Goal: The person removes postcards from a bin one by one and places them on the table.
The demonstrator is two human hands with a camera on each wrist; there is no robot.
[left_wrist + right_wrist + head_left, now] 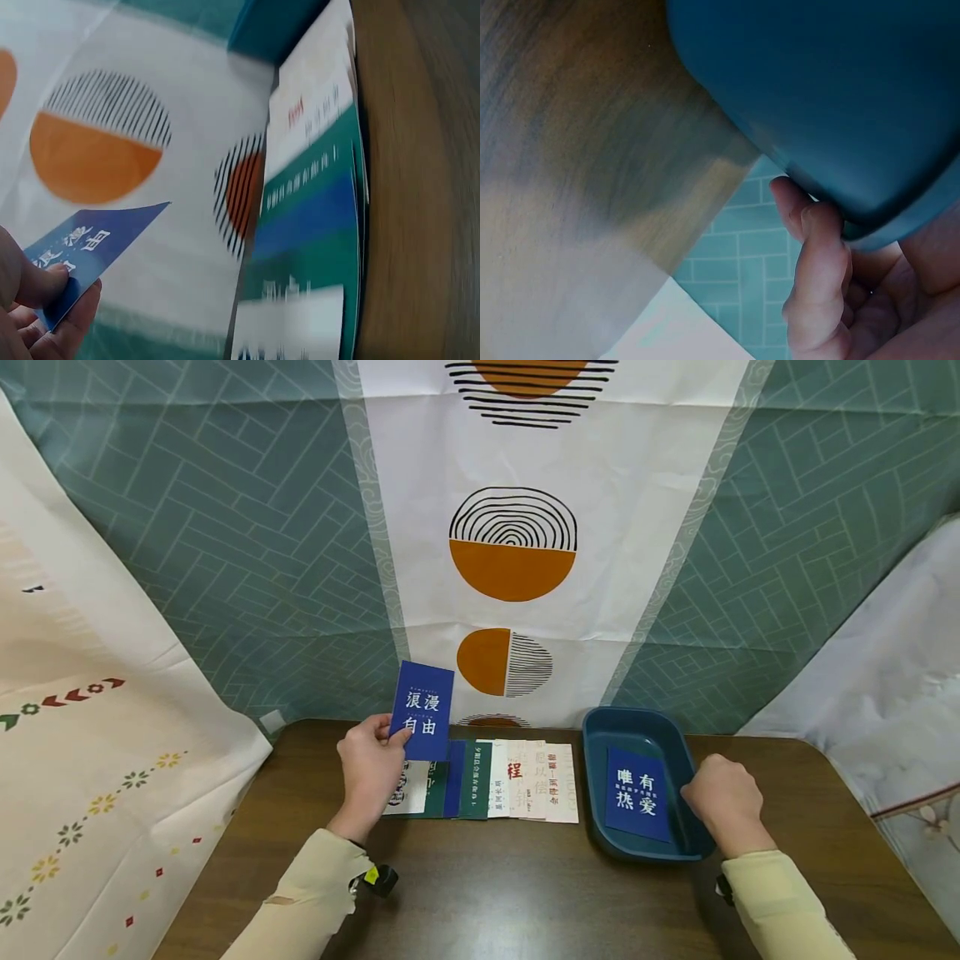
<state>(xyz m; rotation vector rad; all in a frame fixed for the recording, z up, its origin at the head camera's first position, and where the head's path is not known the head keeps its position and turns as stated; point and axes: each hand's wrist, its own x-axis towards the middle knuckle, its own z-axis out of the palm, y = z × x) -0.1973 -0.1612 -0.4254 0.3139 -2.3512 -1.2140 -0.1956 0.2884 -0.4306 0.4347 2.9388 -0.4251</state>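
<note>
My left hand (372, 768) pinches a dark blue card (429, 693) with white Chinese characters, thumb on its front. The card is raised above the left part of an overlapping row of cards (474, 785) on the table; the left wrist view shows it tilted in the fingers. To the right stands a blue plastic tub (637, 720) with rounded corners. Inside it lies another dark blue card (637, 793) with white characters. My right hand (726, 802) grips the tub's right rim; in the right wrist view its curled fingers (821, 277) touch the tub's edge.
A brown wooden table (517, 877) carries everything. The row holds several green, blue, white and cream cards, ending just left of the tub. Behind the table's far edge hangs a green and white patterned cloth (405, 527); a pale flowered cloth (97, 735) borders the left side.
</note>
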